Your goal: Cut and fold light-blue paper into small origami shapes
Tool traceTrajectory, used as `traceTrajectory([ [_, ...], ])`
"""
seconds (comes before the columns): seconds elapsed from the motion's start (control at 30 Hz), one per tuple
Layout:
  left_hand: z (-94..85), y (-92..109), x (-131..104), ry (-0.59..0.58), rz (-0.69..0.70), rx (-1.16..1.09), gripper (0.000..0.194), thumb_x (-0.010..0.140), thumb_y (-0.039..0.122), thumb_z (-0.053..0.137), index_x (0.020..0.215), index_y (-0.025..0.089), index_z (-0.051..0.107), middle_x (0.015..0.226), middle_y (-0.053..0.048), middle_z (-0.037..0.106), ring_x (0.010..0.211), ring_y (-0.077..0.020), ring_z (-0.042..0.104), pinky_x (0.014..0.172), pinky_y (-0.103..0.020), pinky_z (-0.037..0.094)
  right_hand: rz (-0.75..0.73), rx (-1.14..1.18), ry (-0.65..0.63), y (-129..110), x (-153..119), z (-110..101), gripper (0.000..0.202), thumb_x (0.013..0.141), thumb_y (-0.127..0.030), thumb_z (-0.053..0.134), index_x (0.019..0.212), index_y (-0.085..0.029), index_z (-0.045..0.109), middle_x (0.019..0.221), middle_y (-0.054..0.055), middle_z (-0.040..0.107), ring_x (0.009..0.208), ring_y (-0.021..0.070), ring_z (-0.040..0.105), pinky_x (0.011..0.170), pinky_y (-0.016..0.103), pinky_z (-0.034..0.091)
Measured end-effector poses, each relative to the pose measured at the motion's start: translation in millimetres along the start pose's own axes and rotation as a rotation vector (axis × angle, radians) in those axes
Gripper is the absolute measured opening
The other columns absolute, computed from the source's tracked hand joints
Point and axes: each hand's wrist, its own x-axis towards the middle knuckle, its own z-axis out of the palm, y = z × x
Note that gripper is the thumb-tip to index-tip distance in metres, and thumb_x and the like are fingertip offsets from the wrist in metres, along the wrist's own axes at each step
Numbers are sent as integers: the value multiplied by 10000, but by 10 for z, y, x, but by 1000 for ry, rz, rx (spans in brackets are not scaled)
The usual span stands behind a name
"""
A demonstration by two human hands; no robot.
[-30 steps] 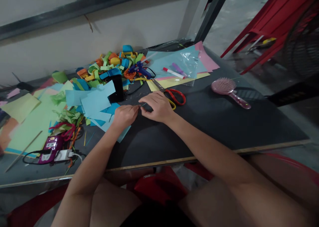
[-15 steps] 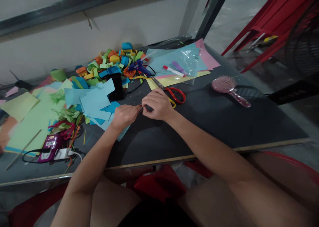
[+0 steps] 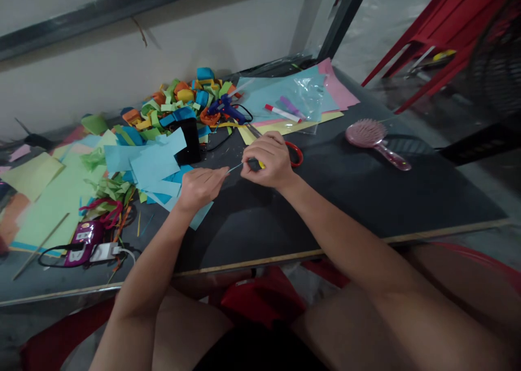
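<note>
Between my two hands runs a thin light-blue strip [image 3: 235, 168], possibly paper, held above the dark tabletop. My left hand [image 3: 202, 186] is closed, pinching one end between thumb and fingers. The other end is pinched in my right hand [image 3: 268, 160], whose fingers curl round. Behind the right hand lie scissors [image 3: 298, 152]; a red handle shows, and most of the rest is hidden. Light-blue paper pieces [image 3: 157, 162] lie in a loose pile just left of my left hand.
Folded colored paper pieces [image 3: 185, 95] are heaped by the wall, with a blue glue gun [image 3: 226, 109] beside them. A marker [image 3: 283, 113] lies on plastic-covered sheets. A pink hairbrush [image 3: 368, 134] is at right, a purple device [image 3: 84, 243] with cables at left.
My hands have moved apart, the right one shifting right and slightly up. More of the thin strip now shows between them. The right hand covers more of the scissors' handles.
</note>
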Motion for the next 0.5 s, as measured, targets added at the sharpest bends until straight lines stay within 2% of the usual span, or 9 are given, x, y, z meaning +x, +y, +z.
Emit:
traceTrajectory([
  [0.1, -27, -54, -7, 98, 14, 57, 267, 958, 323, 518, 961, 202, 757, 765, -84, 772, 705, -180, 735, 658, -288, 540, 56, -24, 67, 161, 5, -40, 71, 709, -177, 546, 700, -248, 552, 758, 5, 692, 764, 202, 653, 863, 409, 454],
  [0.23, -63, -158, -9, 302, 15, 158, 281, 953, 325, 541, 893, 180, 774, 620, -60, 731, 581, -154, 708, 578, -233, 511, 144, -50, 226, 419, -7, -93, 97, 649, -165, 550, 703, -242, 525, 732, 15, 652, 775, 213, 639, 822, 395, 480],
  [0.3, -65, -208, -9, 365, -10, 184, 279, 959, 315, 539, 899, 178, 775, 631, -59, 737, 565, -149, 704, 554, -221, 503, 247, -51, 300, 448, -21, -88, 93, 649, -165, 537, 699, -238, 509, 708, 12, 624, 721, 196, 609, 763, 375, 485],
  [0.37, -48, -247, -11, 387, -42, 203, 269, 967, 299, 532, 953, 178, 772, 734, -72, 771, 649, -162, 737, 587, -223, 533, 366, 21, 323, 372, -39, -40, 67, 668, -182, 534, 691, -234, 497, 666, -1, 582, 638, 166, 554, 681, 345, 475],
  [0.43, -22, -265, -17, 368, -36, 238, 260, 971, 276, 527, 1022, 176, 762, 890, -90, 789, 785, -182, 760, 669, -245, 578, 483, 206, 228, 221, -55, 46, 42, 713, -222, 555, 689, -225, 521, 611, -24, 532, 540, 127, 480, 576, 304, 436],
  [0.5, -5, -251, -24, 311, 45, 283, 251, 971, 248, 527, 1063, 177, 750, 1037, -108, 773, 893, -201, 758, 736, -277, 604, 597, 517, -13, 55, -57, 144, 118, 790, -317, 585, 736, -213, 573, 625, -22, 544, 525, 109, 488, 513, 269, 412],
])
